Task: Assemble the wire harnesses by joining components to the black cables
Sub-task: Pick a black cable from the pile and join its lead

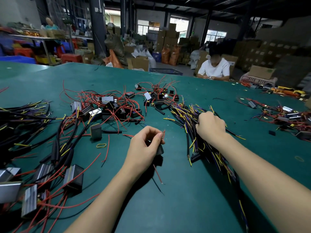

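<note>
My left hand (144, 147) holds a small black box component (159, 150) just above the green table (176, 199). Its thumb and forefinger pinch one thin red wire (164, 132), and a second red lead (157, 174) hangs down from the box. To the right, my right hand (210, 126) reaches into a bundle of black cables (191, 137) with yellow and purple ends, fingers curled around a few of them. The fingertips are hidden in the bundle.
A pile of black box components with red wires (114, 106) lies in the middle. Finished harnesses (33, 132) spread across the left side. A yellow rubber band (101, 145) lies near my left hand. Another person (214, 68) sits at the table's far edge.
</note>
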`<state>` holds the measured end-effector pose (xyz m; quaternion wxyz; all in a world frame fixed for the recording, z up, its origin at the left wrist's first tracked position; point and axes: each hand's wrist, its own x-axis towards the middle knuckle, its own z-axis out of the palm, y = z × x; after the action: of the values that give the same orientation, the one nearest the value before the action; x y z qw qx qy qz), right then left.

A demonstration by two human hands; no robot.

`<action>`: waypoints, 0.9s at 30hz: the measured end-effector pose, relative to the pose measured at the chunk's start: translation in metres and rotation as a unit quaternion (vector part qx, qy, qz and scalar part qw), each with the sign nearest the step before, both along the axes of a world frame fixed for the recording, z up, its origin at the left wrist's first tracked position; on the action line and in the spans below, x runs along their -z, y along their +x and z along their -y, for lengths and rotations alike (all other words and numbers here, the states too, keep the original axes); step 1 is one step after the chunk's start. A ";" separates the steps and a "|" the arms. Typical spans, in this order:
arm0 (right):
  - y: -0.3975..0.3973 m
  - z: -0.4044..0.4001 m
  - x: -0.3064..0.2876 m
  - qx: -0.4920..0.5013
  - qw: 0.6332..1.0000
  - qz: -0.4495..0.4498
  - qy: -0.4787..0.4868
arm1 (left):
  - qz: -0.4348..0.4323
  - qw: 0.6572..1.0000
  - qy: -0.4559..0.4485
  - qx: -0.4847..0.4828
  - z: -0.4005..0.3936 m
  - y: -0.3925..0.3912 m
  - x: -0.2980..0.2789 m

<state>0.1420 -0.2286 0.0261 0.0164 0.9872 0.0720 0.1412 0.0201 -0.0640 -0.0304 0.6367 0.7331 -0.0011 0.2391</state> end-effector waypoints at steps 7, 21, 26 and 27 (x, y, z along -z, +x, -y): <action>0.011 0.003 -0.009 -0.007 0.945 0.027 0.327 | -0.001 1.000 0.002 -0.002 0.000 0.000 0.000; -0.073 0.005 0.022 -0.091 0.493 -0.261 0.825 | 0.002 1.000 0.013 -0.001 0.002 -0.006 -0.005; -0.084 0.004 0.029 -0.106 0.451 -0.261 0.847 | -0.002 1.000 0.006 0.006 0.001 -0.007 -0.006; -0.085 0.003 0.029 -0.111 0.448 -0.259 0.849 | -0.002 1.000 0.007 0.009 0.001 -0.007 -0.006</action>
<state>0.0567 -0.2320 -0.0029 -0.8647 0.4845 0.0263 -0.1295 0.0130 -0.0654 -0.0246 0.6338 0.7380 -0.0078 0.2317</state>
